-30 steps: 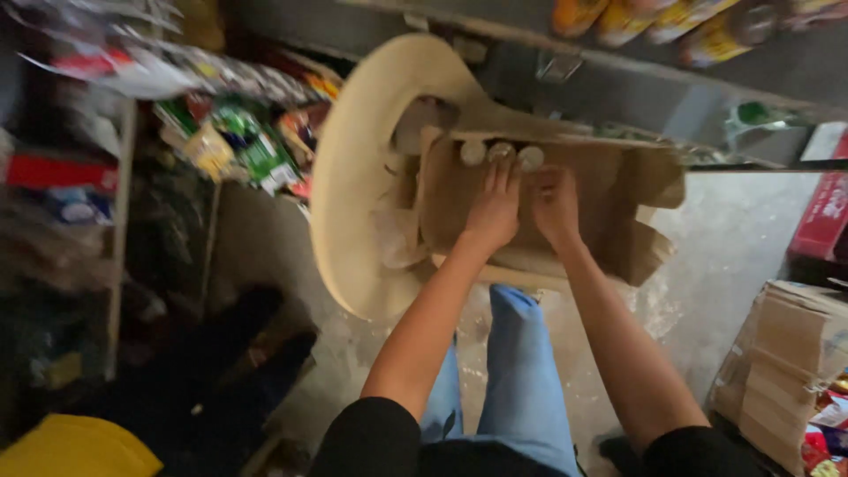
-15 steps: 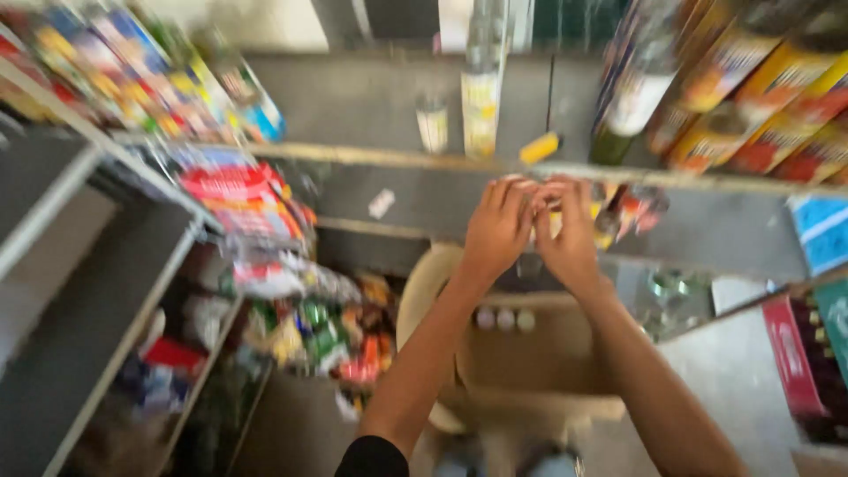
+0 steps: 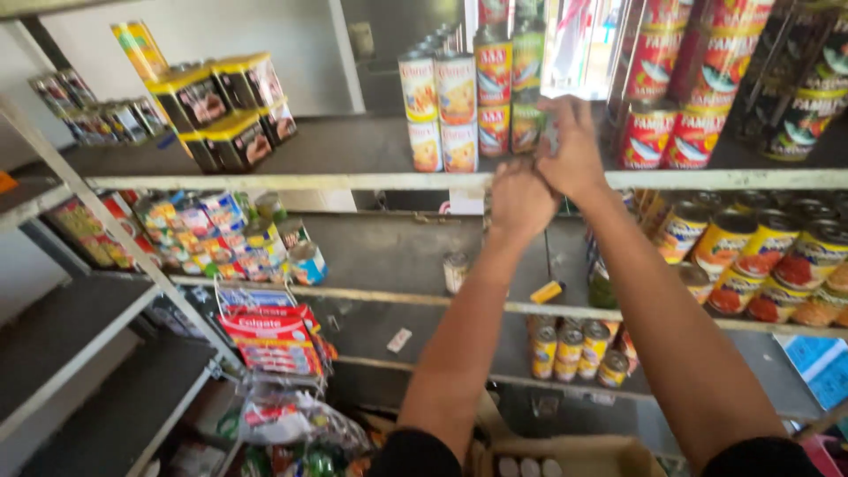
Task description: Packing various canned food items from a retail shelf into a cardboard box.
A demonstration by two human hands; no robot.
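Risk of toppling the stacked cans at upper centre of the frame, packed tight and two high beside the spot being reached: a knock from a knuckle or from the can going in could send a column off the upper shelf onto the rows below. Risk too of a slip, both arms being at full upward stretch with little control at the wrist. Both arms raised from the bottom of the frame, converging at centre top. Left hand lower, fingers curled in, contents not visible, so grip cannot be told. Right hand above it, closed round a small can with a green label, mostly hidden, just at the shelf edge beside the stack.
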